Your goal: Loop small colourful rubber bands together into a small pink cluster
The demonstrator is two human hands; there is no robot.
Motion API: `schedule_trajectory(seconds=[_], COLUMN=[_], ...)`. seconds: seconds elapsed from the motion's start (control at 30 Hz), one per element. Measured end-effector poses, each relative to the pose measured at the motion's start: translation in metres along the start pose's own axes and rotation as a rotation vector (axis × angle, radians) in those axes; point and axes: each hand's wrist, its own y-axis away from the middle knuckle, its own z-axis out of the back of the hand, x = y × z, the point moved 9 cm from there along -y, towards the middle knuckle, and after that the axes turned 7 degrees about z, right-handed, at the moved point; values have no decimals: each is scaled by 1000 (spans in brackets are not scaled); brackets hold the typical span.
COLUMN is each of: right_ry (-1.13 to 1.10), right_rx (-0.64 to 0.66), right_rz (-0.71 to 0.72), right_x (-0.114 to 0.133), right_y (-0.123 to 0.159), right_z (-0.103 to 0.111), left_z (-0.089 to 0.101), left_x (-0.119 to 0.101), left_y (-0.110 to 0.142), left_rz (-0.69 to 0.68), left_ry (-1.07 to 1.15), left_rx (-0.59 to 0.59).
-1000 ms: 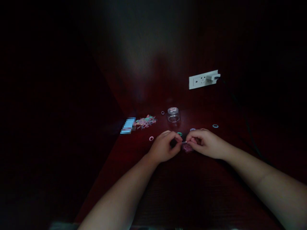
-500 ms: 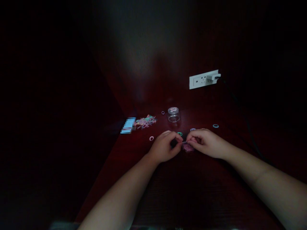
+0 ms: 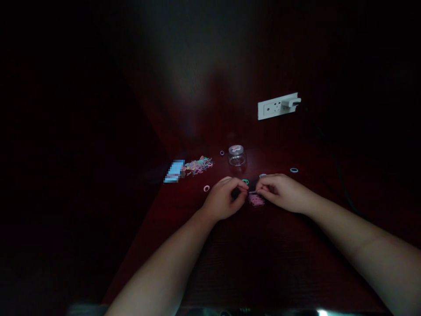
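My left hand (image 3: 226,197) is curled, thumb and fingers pinched toward each other at the near end of a small pale elastic hair tie (image 3: 252,192). From the other side, my right hand (image 3: 281,192) pinches that same band, which spans the narrow gap between the fingertips. Just below lies a small pile of pink hair ties (image 3: 256,200) on the dark red tabletop. Behind the fingers are a green hair tie (image 3: 245,181) and a purple one (image 3: 262,175), each partly covered by a hand. Dim light leaves the fingertip contact hard to see.
A lidded clear jar (image 3: 237,157) stands near the back wall. Left of it lie a mixed heap of hair ties (image 3: 200,165) and a blurred blue-white item (image 3: 175,170). Single ties include a pink (image 3: 206,188) and a blue one (image 3: 294,170). A wall socket (image 3: 278,106) holds a plug with a cable.
My hands have shifted very slightly, and the fingertips of the left hand sit a little farther from the right. More of the pink pile shows. The whole view has moved slightly.
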Motion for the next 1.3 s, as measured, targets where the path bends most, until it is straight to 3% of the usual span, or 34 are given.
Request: schedule_trajectory(seconds=[1.03, 1.3], right_ry=[74, 115], right_rx=[59, -23], right_rz=[-37, -66], right_x=[-9, -11], right_y=[0, 0], right_z=[-9, 12], left_z=[-2, -2], left_x=[5, 4], left_y=[-1, -1], left_rz=[24, 20], left_ry=[-31, -51], left_rx=[7, 29])
